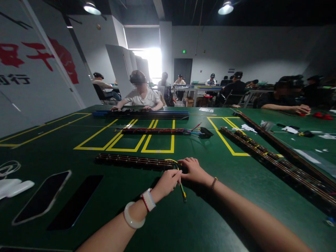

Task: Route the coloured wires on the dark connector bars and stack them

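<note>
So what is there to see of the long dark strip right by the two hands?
The dark strip is long and narrow, lying lengthwise across the green table. Copper-coloured lines that look like metal run along it, with small pale marks at intervals. A yellow wire curves over its right end, where the left hand and right hand meet; they partly hide that end, so exact contact is unclear.

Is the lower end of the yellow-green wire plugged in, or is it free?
Free: below the left hand, the wire ends over the green table, joined to nothing visible.
</note>
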A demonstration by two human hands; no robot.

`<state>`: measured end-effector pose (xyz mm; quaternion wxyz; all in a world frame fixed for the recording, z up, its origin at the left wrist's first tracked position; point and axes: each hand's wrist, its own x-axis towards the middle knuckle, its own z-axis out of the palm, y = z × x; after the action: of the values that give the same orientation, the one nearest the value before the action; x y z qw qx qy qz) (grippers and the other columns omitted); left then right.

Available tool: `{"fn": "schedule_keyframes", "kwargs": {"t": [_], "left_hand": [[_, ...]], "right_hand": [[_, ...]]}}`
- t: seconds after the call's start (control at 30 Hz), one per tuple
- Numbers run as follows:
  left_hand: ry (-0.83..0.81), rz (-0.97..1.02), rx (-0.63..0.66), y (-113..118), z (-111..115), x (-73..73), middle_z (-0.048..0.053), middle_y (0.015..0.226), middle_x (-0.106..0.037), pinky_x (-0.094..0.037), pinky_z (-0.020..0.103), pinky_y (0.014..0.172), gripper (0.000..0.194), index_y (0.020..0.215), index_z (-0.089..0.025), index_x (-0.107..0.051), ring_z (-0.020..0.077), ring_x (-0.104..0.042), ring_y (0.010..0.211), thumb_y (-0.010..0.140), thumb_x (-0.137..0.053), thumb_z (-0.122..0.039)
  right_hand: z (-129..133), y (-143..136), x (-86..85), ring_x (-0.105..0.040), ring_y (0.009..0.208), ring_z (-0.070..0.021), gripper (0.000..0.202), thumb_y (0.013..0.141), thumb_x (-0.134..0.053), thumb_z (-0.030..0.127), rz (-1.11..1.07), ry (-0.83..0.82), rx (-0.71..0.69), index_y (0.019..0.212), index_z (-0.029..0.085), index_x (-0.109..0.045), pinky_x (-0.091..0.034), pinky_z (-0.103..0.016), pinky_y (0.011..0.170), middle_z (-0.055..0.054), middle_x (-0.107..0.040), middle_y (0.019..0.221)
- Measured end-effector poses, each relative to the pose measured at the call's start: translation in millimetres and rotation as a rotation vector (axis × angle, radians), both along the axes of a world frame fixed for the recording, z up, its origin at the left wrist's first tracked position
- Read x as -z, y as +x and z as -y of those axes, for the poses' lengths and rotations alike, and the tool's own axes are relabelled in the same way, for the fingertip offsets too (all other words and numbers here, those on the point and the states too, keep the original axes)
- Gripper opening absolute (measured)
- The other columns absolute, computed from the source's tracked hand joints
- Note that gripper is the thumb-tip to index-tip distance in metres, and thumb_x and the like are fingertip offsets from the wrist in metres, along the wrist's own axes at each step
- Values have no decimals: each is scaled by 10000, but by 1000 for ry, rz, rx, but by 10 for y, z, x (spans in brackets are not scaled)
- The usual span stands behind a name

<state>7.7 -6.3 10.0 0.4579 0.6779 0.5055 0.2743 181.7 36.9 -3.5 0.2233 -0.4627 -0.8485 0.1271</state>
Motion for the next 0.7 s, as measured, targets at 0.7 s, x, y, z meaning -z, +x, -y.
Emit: {"fn": "schedule_keyframes", "kwargs": {"t": [0.7], "left_hand": [[-709, 805, 83, -26, -34, 24, 122, 1100, -617, -472, 221, 555, 275, 1158, -142, -481, 129, -666, 688, 969, -402, -326]], "right_hand": [[89, 21, -21, -600, 796, -188, 139, 908, -552, 205, 68, 250, -38, 987, 186, -664, -394, -309, 740, -72, -695, 881]]}}
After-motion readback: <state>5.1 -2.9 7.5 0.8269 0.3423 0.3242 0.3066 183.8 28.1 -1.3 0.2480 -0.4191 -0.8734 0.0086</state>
